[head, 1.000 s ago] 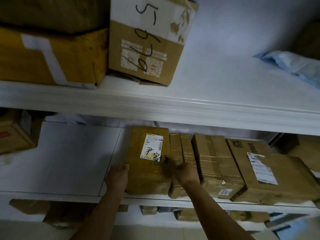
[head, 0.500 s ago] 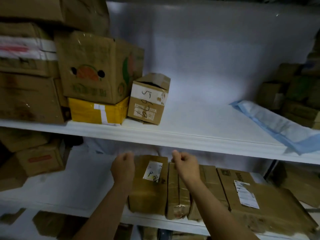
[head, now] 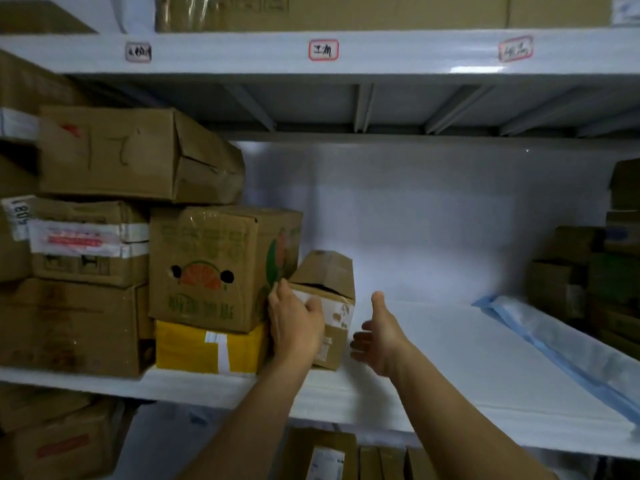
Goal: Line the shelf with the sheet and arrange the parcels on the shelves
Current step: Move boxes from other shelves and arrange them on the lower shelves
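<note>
A small brown parcel (head: 329,271) with a white taped front stands on the white sheet (head: 433,341) that lines the middle shelf, right of a stack of boxes. My left hand (head: 294,320) lies flat against the parcel's front left side, fingers on it. My right hand (head: 379,336) hovers open just right of the parcel, thumb up, not touching it. A blue-edged plastic packet (head: 554,341) lies on the sheet at the right. Parcels on the shelf below (head: 322,455) show only their tops.
An orange-print carton (head: 221,268) sits on a yellow box (head: 207,348), with larger cartons (head: 131,154) stacked to the left. More boxes (head: 595,271) stand at the right end. The upper shelf beam (head: 322,50) carries handwritten labels.
The view rose from the lower shelf to the middle one. Both hands left the parcels below and came up to the small parcel, the left one now touching it.
</note>
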